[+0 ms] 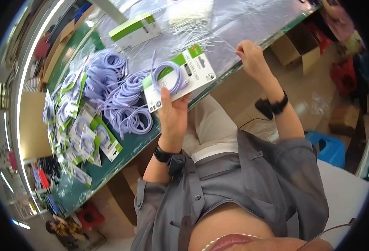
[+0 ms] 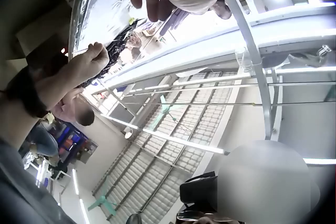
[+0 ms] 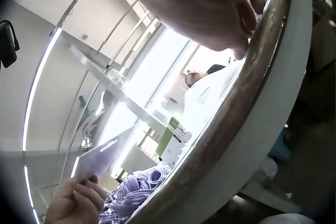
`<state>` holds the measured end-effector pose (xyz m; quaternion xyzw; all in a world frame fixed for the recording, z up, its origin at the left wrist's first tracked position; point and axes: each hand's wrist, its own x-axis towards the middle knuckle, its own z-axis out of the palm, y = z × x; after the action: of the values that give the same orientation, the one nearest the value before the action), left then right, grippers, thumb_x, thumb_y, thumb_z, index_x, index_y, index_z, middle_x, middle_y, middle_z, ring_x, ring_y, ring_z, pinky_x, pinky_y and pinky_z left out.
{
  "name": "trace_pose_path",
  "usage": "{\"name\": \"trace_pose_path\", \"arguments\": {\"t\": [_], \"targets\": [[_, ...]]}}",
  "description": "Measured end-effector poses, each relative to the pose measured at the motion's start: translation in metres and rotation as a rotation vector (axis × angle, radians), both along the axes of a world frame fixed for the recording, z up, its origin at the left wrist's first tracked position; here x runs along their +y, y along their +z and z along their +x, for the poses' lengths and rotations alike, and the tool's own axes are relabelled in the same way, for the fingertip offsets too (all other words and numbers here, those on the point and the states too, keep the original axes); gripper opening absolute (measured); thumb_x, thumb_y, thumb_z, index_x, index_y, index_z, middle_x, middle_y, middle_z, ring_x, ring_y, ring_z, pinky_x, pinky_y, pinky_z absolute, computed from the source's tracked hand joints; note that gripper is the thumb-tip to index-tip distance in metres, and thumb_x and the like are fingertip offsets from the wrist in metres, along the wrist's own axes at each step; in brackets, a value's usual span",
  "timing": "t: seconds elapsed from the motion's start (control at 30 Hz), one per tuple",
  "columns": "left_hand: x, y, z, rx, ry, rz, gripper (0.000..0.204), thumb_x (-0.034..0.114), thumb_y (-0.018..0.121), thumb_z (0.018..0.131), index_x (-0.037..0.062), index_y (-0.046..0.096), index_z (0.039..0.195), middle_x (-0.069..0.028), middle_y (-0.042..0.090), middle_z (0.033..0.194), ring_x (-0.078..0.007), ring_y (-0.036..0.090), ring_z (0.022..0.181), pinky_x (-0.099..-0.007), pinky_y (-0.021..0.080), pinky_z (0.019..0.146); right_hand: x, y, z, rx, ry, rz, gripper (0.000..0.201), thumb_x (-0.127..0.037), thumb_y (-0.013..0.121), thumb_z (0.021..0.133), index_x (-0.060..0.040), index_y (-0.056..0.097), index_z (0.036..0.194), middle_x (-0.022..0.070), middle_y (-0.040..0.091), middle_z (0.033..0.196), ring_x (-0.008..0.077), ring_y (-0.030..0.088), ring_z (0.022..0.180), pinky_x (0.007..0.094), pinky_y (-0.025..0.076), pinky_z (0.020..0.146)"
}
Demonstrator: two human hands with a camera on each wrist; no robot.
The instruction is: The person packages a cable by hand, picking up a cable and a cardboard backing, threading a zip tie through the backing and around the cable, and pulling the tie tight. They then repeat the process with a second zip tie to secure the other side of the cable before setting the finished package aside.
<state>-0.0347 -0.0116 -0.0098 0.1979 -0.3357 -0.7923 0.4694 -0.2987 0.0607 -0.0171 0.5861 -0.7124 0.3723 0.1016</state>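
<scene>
Held up over the near tabletop [image 1: 218, 79] edge in the curled left hand [image 1: 172, 115]: a carded lilac cable [image 1: 180, 76], long axis slanting toward the right hand [image 1: 251, 58], itself pinching clear plastic film [image 1: 218, 39] just beyond the card's far corner.

Workshop setting: a long table [image 1: 234, 25] with a green top and a clear plastic covering runs across the head view, above a pale floor [image 1: 314, 90] on which stand open cardboard boxes [image 1: 297, 48], a blue stool [image 1: 327, 146] and red stools [image 1: 345, 73]. Overhead, seen from the left wrist, long tube lights [image 2: 178, 140] cross a ribbed ceiling [image 2: 173, 129] beside a white metal frame [image 2: 252, 50]; what may be a ceiling fan hangs there.
</scene>
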Motion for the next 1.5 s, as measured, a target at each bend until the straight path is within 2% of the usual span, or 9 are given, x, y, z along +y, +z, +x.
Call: {"name": "trace_pose_path", "arguments": {"t": [0.1,0.27,0.9,1.03,1.1,1.17,1.27,1.43,1.5], "targets": [[0.002,0.012,-0.001,0.089,-0.059,0.111,0.039,0.03,0.049,0.097,0.0099,0.043,0.13,-0.0075,0.055,0.124,-0.0215,0.055,0.112,-0.0422,0.045,0.096,0.018,0.019,0.07,-0.411,0.255,-0.181,0.012,0.002,0.065,0.078,-0.002,0.058,0.086,0.011,0.061,0.076,0.0259,0.06,0.067,0.033,0.047,0.058],[0.009,0.03,-0.008,0.112,-0.079,0.174,0.036,0.032,0.049,0.096,0.0107,0.047,0.126,-0.0073,0.057,0.123,-0.0212,0.054,0.113,-0.0408,0.043,0.096,0.02,0.025,0.132,-0.583,0.323,-0.267,0.01,0.002,0.066,0.076,-0.0037,0.063,0.083,0.0066,0.059,0.074,0.0215,0.057,0.067,0.0313,0.046,0.063],[0.016,0.023,-0.011,0.137,-0.167,0.211,0.039,0.034,0.048,0.097,0.0067,0.048,0.125,-0.0075,0.059,0.117,-0.0194,0.054,0.106,-0.037,0.042,0.095,0.004,0.017,0.154,-0.545,0.262,-0.313,0.016,-0.002,0.069,0.072,-0.0053,0.065,0.088,0.005,0.062,0.077,0.0194,0.058,0.069,0.0299,0.041,0.069],[0.019,0.013,-0.003,0.086,-0.175,0.172,0.042,0.033,0.044,0.098,0.0061,0.045,0.13,-0.0092,0.056,0.124,-0.0219,0.051,0.117,-0.0386,0.038,0.104,-0.007,0.003,0.157,-0.319,0.177,-0.485,0.023,-0.009,0.06,0.078,-0.0029,0.061,0.1,0.015,0.062,0.09,0.0318,0.06,0.075,0.0378,0.045,0.069],[0.019,-0.001,0.012,0.209,-0.38,0.2,0.044,0.034,0.045,0.098,0.0067,0.044,0.133,-0.0086,0.053,0.13,-0.0216,0.048,0.121,-0.0385,0.033,0.107,0.006,-0.01,0.164,-0.534,0.245,-0.248,0.026,-0.011,0.06,0.08,-0.0008,0.06,0.104,0.0213,0.061,0.098,0.0382,0.059,0.09,0.0416,0.05,0.075],[0.019,-0.011,0.034,0.074,-0.377,0.336,0.049,0.035,0.051,0.095,0.0069,0.042,0.135,-0.0088,0.047,0.136,-0.0225,0.042,0.127,-0.0403,0.028,0.11,0.015,-0.022,0.179,-0.638,0.332,-0.204,0.033,-0.008,0.057,0.082,0.0027,0.055,0.112,0.0271,0.057,0.107,0.0416,0.057,0.096,0.0424,0.049,0.076],[0.038,-0.004,0.053,-0.17,-0.333,0.256,0.053,0.036,0.051,0.095,0.0057,0.039,0.137,-0.0086,0.045,0.138,-0.0229,0.041,0.127,-0.0392,0.029,0.109,0.029,-0.035,0.202,-0.777,0.479,-0.448,0.041,-0.003,0.054,0.083,0.0043,0.046,0.122,0.0295,0.051,0.112,0.0436,0.055,0.095,0.0439,0.049,0.078],[0.046,-0.001,0.069,-0.165,-0.441,0.34,0.053,0.036,0.053,0.094,0.0066,0.04,0.136,-0.0089,0.047,0.135,-0.0227,0.043,0.125,-0.0408,0.032,0.106,0.041,-0.037,0.19,-0.894,0.58,-0.462,0.037,0.0,0.061,0.074,0.0025,0.052,0.109,0.0233,0.058,0.105,0.0395,0.059,0.087,0.0414,0.05,0.069],[0.05,0.008,0.057,-0.235,-0.444,0.293,0.051,0.034,0.055,0.093,0.0073,0.042,0.134,-0.0088,0.051,0.129,-0.0224,0.047,0.118,-0.0437,0.034,0.102,0.039,-0.036,0.182,-1.051,0.508,-0.465,0.023,0.001,0.06,0.073,0.0015,0.055,0.095,0.0186,0.063,0.082,0.0346,0.062,0.075,0.0406,0.05,0.063]]}}
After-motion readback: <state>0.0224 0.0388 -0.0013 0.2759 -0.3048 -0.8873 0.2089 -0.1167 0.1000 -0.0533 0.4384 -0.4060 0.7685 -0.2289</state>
